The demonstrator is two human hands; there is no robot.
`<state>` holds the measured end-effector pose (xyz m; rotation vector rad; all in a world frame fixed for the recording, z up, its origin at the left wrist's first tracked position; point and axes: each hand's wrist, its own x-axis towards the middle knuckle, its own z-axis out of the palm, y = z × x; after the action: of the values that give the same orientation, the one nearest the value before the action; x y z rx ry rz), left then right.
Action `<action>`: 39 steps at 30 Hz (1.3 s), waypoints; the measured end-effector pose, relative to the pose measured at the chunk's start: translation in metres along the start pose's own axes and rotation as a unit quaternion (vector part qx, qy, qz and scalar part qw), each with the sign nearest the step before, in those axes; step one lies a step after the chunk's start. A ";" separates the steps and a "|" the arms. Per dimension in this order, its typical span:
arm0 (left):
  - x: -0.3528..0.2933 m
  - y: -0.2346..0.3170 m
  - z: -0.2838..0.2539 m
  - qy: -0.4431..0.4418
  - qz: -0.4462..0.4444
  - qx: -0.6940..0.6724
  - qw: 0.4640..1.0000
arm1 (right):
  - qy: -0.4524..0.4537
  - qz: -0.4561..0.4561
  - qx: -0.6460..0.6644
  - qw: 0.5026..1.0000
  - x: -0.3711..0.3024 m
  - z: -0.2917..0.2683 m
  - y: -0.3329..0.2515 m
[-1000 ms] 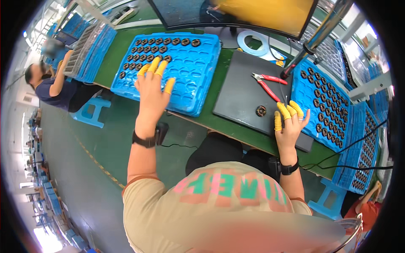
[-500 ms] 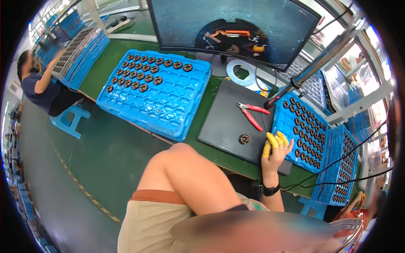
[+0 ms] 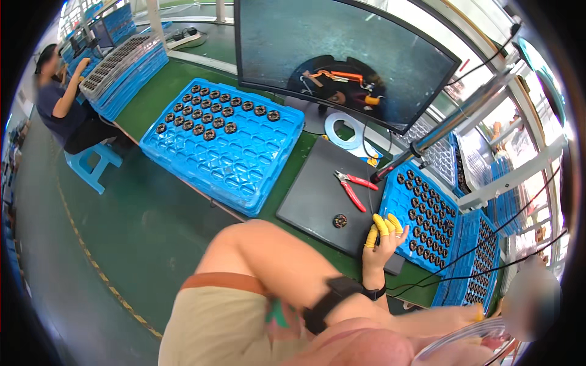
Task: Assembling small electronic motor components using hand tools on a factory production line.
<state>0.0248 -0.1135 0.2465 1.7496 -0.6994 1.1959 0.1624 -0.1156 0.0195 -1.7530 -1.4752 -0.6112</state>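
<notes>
My right hand [image 3: 383, 242] rests over the right edge of a black board [image 3: 311, 189], beside a blue tray of ring parts. Yellow finger cots cover most of its slightly bent, parted fingers; nothing shows between them. My left arm bends at the elbow, its forearm [image 3: 287, 262] running back toward me past a black wristband [image 3: 332, 299]. Very near and smeared, my left hand [image 3: 366, 341] hides its grip. On the board lie red-handled cutters [image 3: 352, 189], jaws pointing away to the left, and a single dark ring-shaped part [image 3: 340, 221] with coppery flecks.
A partly filled blue tray [image 3: 213, 165] lies left of the board, a fuller blue tray [image 3: 390, 198] right of it. A monitor [image 3: 342, 61], metal pole [image 3: 439, 134] and white tape-like ring [image 3: 343, 129] stand behind. Cables cross at right. Another person [image 3: 70, 116] sits far left.
The view has shifted, so the bench sits lower. My left wrist, with its band, now shows more fully near the lower edge. My right hand keeps its place by the board.
</notes>
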 end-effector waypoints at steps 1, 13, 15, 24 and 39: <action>0.018 -0.019 0.017 0.010 0.005 -0.038 0.999 | -0.001 0.009 -0.020 1.000 -0.001 -0.005 0.003; -0.035 0.043 -0.007 -0.036 -0.007 -0.302 0.952 | -0.006 0.029 -0.004 1.000 0.000 -0.001 0.022; -0.047 0.049 -0.022 -0.066 -0.004 -0.340 0.938 | 0.000 0.033 0.014 0.999 0.005 -0.001 0.012; -0.026 0.041 0.004 -0.142 -0.033 -0.373 0.916 | 0.001 0.031 0.006 0.999 0.000 -0.005 0.014; -0.002 0.024 -0.010 0.001 -0.151 -0.134 0.980 | 0.005 0.014 -0.016 1.000 0.003 -0.003 0.010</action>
<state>0.0006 -0.1153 0.2548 1.5625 -0.5428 0.8543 0.1728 -0.1168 0.0214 -1.7897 -1.4398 -0.6324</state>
